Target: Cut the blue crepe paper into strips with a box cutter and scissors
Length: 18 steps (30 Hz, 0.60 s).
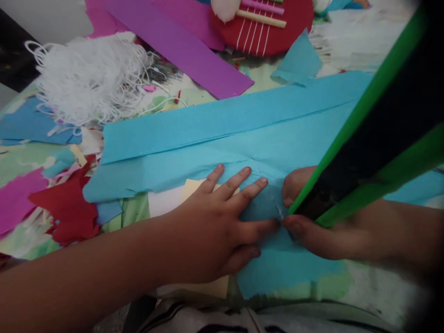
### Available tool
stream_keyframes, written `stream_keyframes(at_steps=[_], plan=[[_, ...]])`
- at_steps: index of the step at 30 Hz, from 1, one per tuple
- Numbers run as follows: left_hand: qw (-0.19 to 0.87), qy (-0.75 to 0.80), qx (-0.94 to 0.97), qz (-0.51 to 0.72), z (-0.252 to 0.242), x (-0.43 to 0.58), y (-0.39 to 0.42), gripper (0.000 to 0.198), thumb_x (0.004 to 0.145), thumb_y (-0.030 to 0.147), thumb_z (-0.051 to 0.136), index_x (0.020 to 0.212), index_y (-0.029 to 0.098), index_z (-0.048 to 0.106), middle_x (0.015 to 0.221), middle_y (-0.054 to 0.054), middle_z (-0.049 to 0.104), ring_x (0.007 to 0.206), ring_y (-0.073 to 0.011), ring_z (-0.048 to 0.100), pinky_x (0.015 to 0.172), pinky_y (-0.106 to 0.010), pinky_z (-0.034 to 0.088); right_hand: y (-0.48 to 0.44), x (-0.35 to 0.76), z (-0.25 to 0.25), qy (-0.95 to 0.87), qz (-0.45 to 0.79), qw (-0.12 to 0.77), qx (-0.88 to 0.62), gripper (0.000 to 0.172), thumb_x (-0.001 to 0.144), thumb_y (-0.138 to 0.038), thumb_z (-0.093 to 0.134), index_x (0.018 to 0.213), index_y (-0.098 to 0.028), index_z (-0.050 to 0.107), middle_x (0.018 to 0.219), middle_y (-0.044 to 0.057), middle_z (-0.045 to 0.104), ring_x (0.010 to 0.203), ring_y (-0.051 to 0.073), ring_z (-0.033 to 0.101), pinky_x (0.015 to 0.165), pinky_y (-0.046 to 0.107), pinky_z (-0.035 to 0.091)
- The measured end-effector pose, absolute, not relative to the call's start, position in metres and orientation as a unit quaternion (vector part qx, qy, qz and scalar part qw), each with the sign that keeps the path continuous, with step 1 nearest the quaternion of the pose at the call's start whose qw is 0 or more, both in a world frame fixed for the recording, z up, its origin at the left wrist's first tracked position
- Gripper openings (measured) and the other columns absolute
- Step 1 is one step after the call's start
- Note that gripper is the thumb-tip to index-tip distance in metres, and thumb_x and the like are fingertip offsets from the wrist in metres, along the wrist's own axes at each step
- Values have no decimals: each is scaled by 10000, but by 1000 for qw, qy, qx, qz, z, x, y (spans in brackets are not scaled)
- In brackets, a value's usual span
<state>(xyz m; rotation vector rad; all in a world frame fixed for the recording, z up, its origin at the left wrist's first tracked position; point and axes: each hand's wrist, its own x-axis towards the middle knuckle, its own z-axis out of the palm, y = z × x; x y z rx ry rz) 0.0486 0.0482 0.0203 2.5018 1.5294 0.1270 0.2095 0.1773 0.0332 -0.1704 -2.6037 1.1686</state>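
Note:
My left hand (pixel 215 226) lies flat with its fingers spread, pressing on a light blue paper sheet (pixel 263 231). To its right, my right hand (pixel 333 236) is closed around the lower end of a green-and-black utility knife (pixel 347 185). The knife slants up toward the camera, and its tip meets the blue paper just beside my left fingers. Wrinkles run through the paper near both hands. A long folded strip (pixel 236 115) of the same blue lies behind them. Part of my right hand is hidden by the knife.
A tangled pile of white cord (pixel 90 78) sits at the back left. Near it lie a purple strip (pixel 187 46) and a red round piece with white strings (pixel 270 34). Red scraps (pixel 69 203) and magenta scraps (pixel 21 199) cover the left. Cream paper (pixel 208 286) shows under my left hand.

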Motion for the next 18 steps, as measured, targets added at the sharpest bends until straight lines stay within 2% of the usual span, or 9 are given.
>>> stream_keyframes(at_steps=[18], plan=[[101,515,851,41,20,47,49,396,869,419,434,1256,334,446,1328,-118,402,1202,-361,371,960,-655,172,175,212,29,-922,350,131,-105,299,716,-359,568,513,-195,420,446,-43,496,414,80,479,384,202,349]])
